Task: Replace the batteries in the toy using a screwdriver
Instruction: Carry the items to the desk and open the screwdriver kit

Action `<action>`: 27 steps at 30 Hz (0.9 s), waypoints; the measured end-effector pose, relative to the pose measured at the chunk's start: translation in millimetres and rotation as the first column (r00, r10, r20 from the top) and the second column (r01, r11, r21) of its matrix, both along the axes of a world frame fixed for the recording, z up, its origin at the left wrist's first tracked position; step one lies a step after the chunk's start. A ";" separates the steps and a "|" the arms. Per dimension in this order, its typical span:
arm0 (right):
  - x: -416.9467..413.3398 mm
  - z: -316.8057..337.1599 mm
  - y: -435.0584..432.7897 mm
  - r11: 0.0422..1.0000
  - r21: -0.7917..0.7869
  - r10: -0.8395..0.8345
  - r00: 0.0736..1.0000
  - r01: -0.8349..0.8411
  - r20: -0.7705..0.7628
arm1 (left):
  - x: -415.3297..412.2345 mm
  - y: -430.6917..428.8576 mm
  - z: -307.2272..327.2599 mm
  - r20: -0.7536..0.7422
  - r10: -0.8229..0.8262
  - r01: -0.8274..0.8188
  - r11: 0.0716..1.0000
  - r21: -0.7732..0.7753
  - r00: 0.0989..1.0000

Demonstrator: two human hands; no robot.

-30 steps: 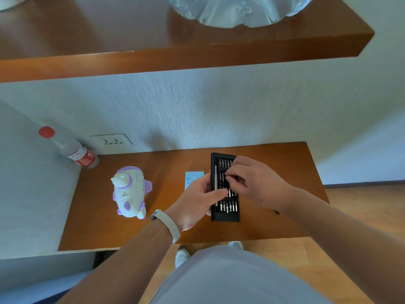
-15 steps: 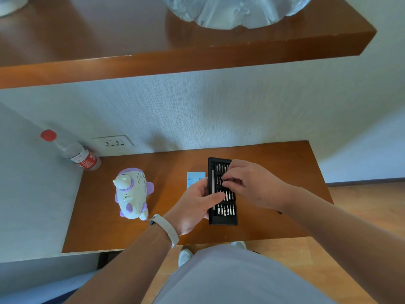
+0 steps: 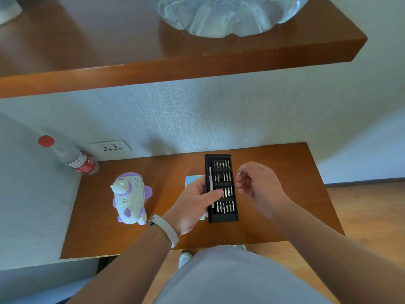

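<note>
- While the left hand [image 3: 192,200] grips the black plastic bit case [image 3: 221,187] by its left edge, thumb across the slim silver driver handle [image 3: 211,185], keeping it level should stop bits spilling.
- The right hand [image 3: 258,185] hovers just right of the case, fingers curled as if pinching; whether they hold a bit cannot be told.
- Farther left, the white-and-purple plastic toy [image 3: 130,197] stands untouched on the brown wooden desk [image 3: 285,172].

Left hand [image 3: 192,205] gripping bit case [image 3: 221,217], right hand [image 3: 260,187] raised, pinching small bit [image 3: 240,172]
</note>
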State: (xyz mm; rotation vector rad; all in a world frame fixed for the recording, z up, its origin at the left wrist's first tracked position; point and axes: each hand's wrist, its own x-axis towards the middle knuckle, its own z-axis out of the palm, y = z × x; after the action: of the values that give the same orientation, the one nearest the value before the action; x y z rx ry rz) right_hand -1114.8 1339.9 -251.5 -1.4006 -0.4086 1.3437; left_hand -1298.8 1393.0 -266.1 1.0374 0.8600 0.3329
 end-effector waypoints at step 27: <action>2.4 -20.6 -22.1 0.990 0.005 0.139 0.976 -0.141 -0.165 | 29.4 2.1 10.1 -0.121 0.058 -0.013 0.941 0.338 0.991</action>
State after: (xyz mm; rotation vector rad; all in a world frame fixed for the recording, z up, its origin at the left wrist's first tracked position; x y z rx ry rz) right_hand -1112.4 1317.8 -272.0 -1.2734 -0.3976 1.5654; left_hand -1269.4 1395.1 -256.0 1.3746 0.9599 0.4583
